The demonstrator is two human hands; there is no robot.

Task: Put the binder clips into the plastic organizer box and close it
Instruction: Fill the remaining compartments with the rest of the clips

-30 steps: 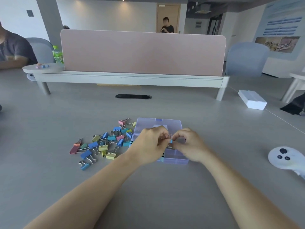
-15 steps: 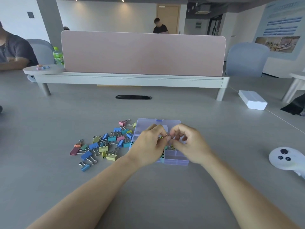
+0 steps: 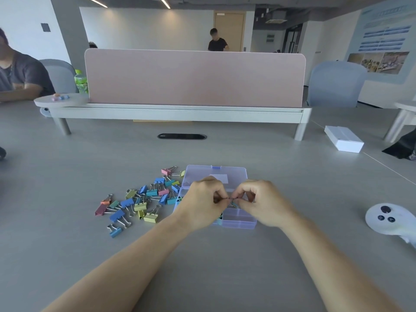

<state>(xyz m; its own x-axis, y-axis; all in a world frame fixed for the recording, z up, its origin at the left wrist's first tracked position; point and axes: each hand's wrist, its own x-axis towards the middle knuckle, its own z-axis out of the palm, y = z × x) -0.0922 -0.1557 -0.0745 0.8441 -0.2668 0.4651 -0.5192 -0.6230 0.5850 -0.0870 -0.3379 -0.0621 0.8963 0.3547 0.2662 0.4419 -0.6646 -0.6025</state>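
Most of the view is the grey desk (image 3: 67, 176), isn't it?

— Yes, matte grey, in an open office. Well beyond the organizer box (image 3: 236, 222) a pink divider screen (image 3: 193, 77) stands across the desk. A blue chair (image 3: 335, 84) sits beyond the box to the right, and a wall poster (image 3: 382, 41) hangs farther right still; its print is too small to read.

Which way does the box lie?

— It is clear lilac plastic, and open. Its long axis runs left to right. The lid (image 3: 198, 174) lies flat on the far side of the base, with the latch tab at its farthest edge. The base is split into compartments, and a few clips show inside.

And outside it?

— Loose clips (image 3: 139, 203) in pink, blue, teal and yellow-green lie just left of the box, pointing every way. A white carton (image 3: 344, 141) lies beyond the box to the right, and a white controller (image 3: 389, 218) with dark buttons lies well to its right.

The hands?

— They are together over the base, fingers curled. The left hand (image 3: 200, 206) and right hand (image 3: 261, 203) pinch one small binder clip (image 3: 231, 200) between their fingertips. I cannot tell which way it points.

Any writing?

— A white label (image 3: 219, 177) on the lid shows nothing legible.
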